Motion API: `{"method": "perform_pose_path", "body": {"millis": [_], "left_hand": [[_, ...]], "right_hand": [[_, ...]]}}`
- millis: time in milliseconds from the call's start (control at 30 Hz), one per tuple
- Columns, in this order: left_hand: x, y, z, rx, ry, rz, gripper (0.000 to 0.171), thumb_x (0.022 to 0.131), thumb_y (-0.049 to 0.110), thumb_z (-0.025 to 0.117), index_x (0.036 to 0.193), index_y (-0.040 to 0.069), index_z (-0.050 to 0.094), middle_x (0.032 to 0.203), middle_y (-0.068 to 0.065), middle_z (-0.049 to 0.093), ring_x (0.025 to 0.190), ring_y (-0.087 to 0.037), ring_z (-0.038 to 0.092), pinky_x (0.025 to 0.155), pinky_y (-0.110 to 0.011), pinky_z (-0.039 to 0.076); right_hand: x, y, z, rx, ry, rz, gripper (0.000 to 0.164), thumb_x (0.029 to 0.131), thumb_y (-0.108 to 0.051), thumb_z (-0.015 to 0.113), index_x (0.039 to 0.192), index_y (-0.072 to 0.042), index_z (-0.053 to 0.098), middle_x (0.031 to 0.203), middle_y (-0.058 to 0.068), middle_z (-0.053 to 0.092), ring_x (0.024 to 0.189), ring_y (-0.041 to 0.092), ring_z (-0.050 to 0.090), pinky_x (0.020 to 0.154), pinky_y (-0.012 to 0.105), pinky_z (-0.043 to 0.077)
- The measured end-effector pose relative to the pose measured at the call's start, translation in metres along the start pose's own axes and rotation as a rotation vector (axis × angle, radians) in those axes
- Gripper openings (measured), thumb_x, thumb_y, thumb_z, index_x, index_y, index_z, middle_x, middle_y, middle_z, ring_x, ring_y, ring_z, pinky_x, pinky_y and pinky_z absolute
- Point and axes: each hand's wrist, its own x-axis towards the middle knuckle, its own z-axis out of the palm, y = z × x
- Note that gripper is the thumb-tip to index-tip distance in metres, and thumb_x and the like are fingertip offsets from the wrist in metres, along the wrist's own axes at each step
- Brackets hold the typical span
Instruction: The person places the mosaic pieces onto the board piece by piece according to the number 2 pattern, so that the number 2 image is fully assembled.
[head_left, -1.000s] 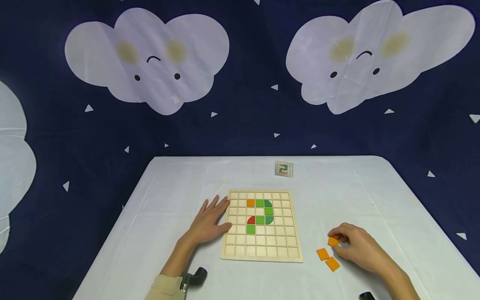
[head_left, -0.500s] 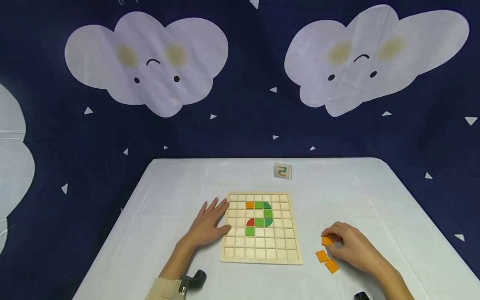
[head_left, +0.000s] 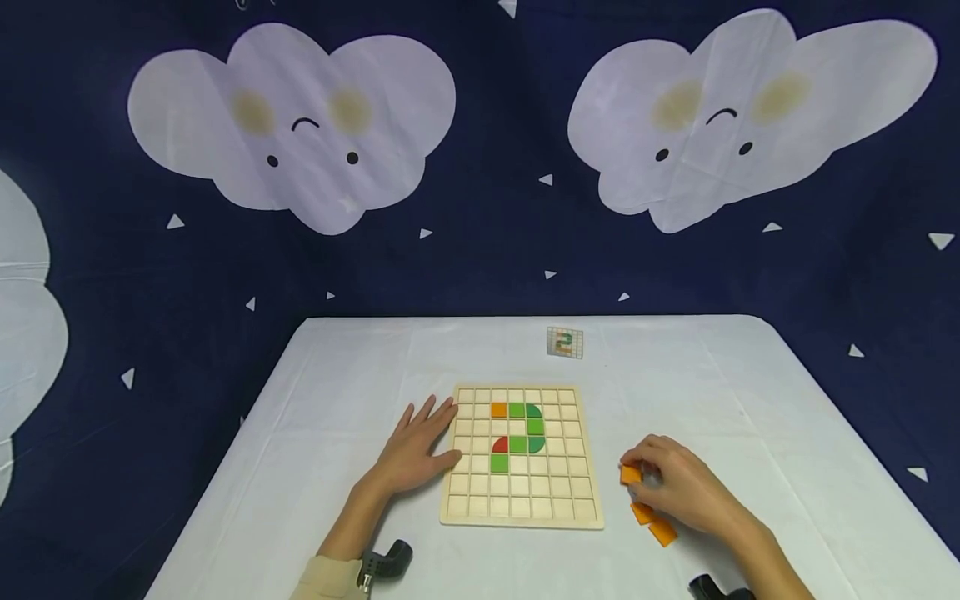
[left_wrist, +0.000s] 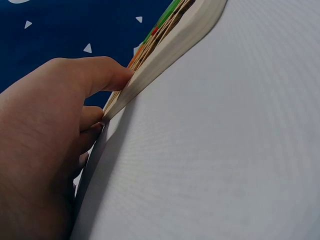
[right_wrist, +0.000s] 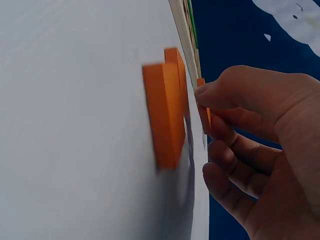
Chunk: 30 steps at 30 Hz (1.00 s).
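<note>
A wooden grid board [head_left: 525,508] lies on the white table, with green, red and orange tiles set in some of its squares. My left hand [head_left: 411,454] rests at the board's left edge, fingers spread; in the left wrist view its thumb [left_wrist: 107,75] touches the rim. To the right of the board, my right hand [head_left: 686,483] pinches an orange square tile [head_left: 631,474] between thumb and fingers. Two more orange tiles [head_left: 663,532] lie just below that hand, one partly covered by it. In the right wrist view the held tile [right_wrist: 204,115] shows edge-on.
A small pattern card [head_left: 565,342] with a coloured figure on a grid stands near the table's far edge. A dark blue cloth [head_left: 495,217] with cloud prints hangs behind the table. Black wrist cameras [head_left: 390,560] sit on both wrists.
My right hand has moved left toward the board with the pinched orange tile, now above the two loose tiles. The left hand has stayed at the board's edge.
</note>
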Motion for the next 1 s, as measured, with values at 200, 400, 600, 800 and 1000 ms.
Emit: {"method": "perform_pose_path", "body": {"millis": [200,400,600,800,1000], "left_hand": [[0.001,0.000,0.000,0.007,-0.013,-0.003,0.075,0.087,0.051,0.058,0.149,0.014,0.037,0.155,0.003,0.029,0.145,-0.021,0.014,0.116,-0.045,0.004],[0.000,-0.001,0.003,0.008,-0.013,0.000,0.075,0.087,0.051,0.058,0.149,0.014,0.038,0.155,0.004,0.029,0.145,-0.021,0.014,0.116,-0.045,0.004],[-0.001,-0.001,0.004,0.004,-0.017,0.001,0.076,0.087,0.051,0.057,0.149,0.014,0.037,0.155,0.003,0.028,0.145,-0.021,0.013,0.116,-0.045,0.004],[0.000,0.000,0.001,-0.005,-0.011,0.006,0.075,0.087,0.050,0.058,0.149,0.013,0.037,0.155,0.002,0.029,0.145,-0.022,0.014,0.116,-0.046,0.004],[0.001,0.000,0.001,-0.005,-0.014,0.002,0.075,0.087,0.050,0.059,0.149,0.013,0.038,0.155,0.002,0.029,0.145,-0.021,0.014,0.116,-0.045,0.004]], "right_hand": [[0.010,-0.008,0.001,-0.040,-0.003,-0.025,0.028,0.071,-0.023,0.081,0.097,-0.027,0.070,0.092,-0.020,0.055,0.080,0.007,0.048,0.069,0.028,0.045],[0.020,-0.015,0.002,-0.042,0.015,-0.084,0.029,0.071,-0.023,0.082,0.099,-0.024,0.072,0.096,-0.019,0.056,0.082,0.007,0.050,0.072,0.030,0.047],[0.025,-0.025,0.009,-0.035,-0.009,-0.116,0.029,0.073,-0.023,0.081,0.101,-0.023,0.072,0.100,-0.018,0.056,0.093,0.005,0.051,0.082,0.034,0.049],[0.030,-0.036,0.016,-0.084,0.000,-0.183,0.027,0.074,-0.027,0.080,0.100,-0.024,0.073,0.100,-0.019,0.055,0.097,0.004,0.052,0.083,0.033,0.051],[0.036,-0.050,0.020,-0.064,-0.005,-0.238,0.025,0.075,-0.026,0.078,0.100,-0.025,0.073,0.099,-0.019,0.055,0.096,0.001,0.050,0.081,0.029,0.051]]}}
